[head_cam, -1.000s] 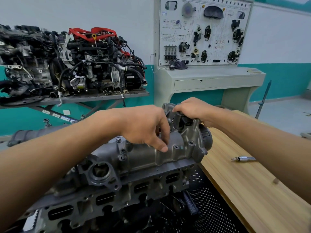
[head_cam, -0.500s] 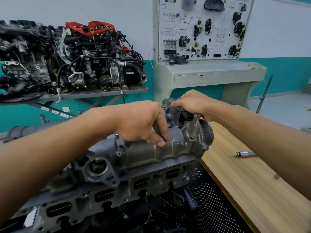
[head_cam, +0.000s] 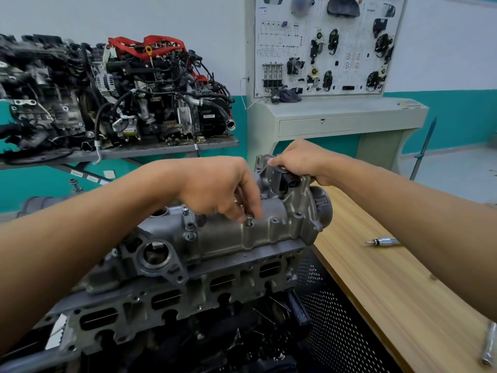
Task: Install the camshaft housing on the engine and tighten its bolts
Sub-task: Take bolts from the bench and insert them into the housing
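The grey camshaft housing (head_cam: 231,235) lies along the top of the engine's cylinder head (head_cam: 166,300) in the middle of the view. My left hand (head_cam: 220,189) reaches over it and pinches a small bolt (head_cam: 249,219) that stands in a hole on the housing's near edge. Two other bolts (head_cam: 190,227) stand in holes further left. My right hand (head_cam: 298,157) grips the far right end of the housing, beside a black sensor (head_cam: 279,180). Its fingers curl over the casting and hide what is under them.
A wooden bench (head_cam: 398,286) runs along the right, with a silver tool bit (head_cam: 383,241) on it and another metal tool (head_cam: 490,345) at the lower right corner. A black perforated panel (head_cam: 336,313) sits beside the engine. Another engine (head_cam: 134,98) and a display board (head_cam: 322,44) stand behind.
My left hand's fingers have lifted slightly, so the bolt they pinch now shows above its hole. The view has tilted down a little. My right hand keeps its grip.
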`<state>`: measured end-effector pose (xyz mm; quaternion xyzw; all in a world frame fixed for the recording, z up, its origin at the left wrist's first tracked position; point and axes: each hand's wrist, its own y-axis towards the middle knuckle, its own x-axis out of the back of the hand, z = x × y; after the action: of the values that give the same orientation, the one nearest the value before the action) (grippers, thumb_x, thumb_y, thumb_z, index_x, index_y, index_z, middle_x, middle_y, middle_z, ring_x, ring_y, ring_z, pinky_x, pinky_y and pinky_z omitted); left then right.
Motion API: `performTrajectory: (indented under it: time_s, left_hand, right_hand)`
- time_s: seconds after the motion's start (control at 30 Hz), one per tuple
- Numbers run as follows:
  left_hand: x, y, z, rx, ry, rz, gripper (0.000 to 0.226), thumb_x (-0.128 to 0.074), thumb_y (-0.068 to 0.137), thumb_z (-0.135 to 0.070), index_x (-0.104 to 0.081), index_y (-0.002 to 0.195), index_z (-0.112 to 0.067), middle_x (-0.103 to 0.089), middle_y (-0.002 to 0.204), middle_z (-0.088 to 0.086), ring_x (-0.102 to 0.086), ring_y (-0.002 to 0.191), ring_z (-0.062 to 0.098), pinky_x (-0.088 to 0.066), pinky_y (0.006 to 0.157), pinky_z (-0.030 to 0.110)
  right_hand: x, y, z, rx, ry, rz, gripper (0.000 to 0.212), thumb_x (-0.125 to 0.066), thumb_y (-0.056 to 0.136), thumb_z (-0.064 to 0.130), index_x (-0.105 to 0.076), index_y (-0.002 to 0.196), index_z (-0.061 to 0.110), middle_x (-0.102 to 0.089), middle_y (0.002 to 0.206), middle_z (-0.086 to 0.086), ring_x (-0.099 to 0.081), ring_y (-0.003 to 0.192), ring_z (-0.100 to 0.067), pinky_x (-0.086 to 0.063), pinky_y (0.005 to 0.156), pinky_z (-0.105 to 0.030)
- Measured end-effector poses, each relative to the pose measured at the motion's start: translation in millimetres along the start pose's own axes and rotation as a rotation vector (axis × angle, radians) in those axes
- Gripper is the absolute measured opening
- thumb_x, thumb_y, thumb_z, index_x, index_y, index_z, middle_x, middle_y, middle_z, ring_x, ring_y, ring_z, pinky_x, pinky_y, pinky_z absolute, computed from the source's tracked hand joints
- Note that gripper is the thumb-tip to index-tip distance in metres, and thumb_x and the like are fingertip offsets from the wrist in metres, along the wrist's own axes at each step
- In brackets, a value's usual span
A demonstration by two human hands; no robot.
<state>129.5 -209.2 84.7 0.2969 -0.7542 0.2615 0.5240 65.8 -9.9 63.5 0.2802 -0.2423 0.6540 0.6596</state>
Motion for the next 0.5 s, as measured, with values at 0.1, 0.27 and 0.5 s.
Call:
performTrajectory:
  time_s: [0.1, 0.27, 0.5]
  left_hand:
    - [1.2, -5.3, -1.2, -0.010, -0.019, 0.058, 0.049, -0.069, 0.084, 0.002, -0.074, 0.112, -0.038, -0.072, 0.089, -0.014, -0.064, 0.068, -0.007, -0.053, 0.064, 0.016]
    - [-1.5, -3.5, -0.3, 0.058, 0.071, -0.020, 0.032, -0.079, 0.077, -0.052, -0.070, 0.101, -0.032, -0.071, 0.094, -0.013, -0.067, 0.092, 0.009, -0.057, 0.086, 0.040]
    - [-5.8, -5.5, -4.2, 0.003, 0.148, 0.018, 0.037, -0.073, 0.084, -0.006, -0.077, 0.098, -0.040, -0.070, 0.101, -0.006, -0.065, 0.090, 0.016, -0.055, 0.083, 0.037]
  right_hand:
    - [-3.6, -1.4, -0.9, -0.004, 0.000, -0.013, 0.025, -0.066, 0.092, 0.032, -0.072, 0.082, 0.009, -0.073, 0.079, -0.011, -0.064, 0.058, -0.017, -0.045, 0.053, -0.026]
    - [-5.3, -0.9, -2.6, -0.006, 0.025, -0.027, 0.026, -0.065, 0.092, 0.030, -0.072, 0.075, 0.011, -0.069, 0.072, -0.006, -0.063, 0.055, -0.015, -0.045, 0.054, -0.026]
    - [-6.1, -2.1, -2.6, -0.016, 0.041, -0.019, 0.024, -0.064, 0.091, 0.028, -0.071, 0.077, 0.009, -0.069, 0.076, -0.009, -0.062, 0.062, -0.018, -0.047, 0.061, -0.030]
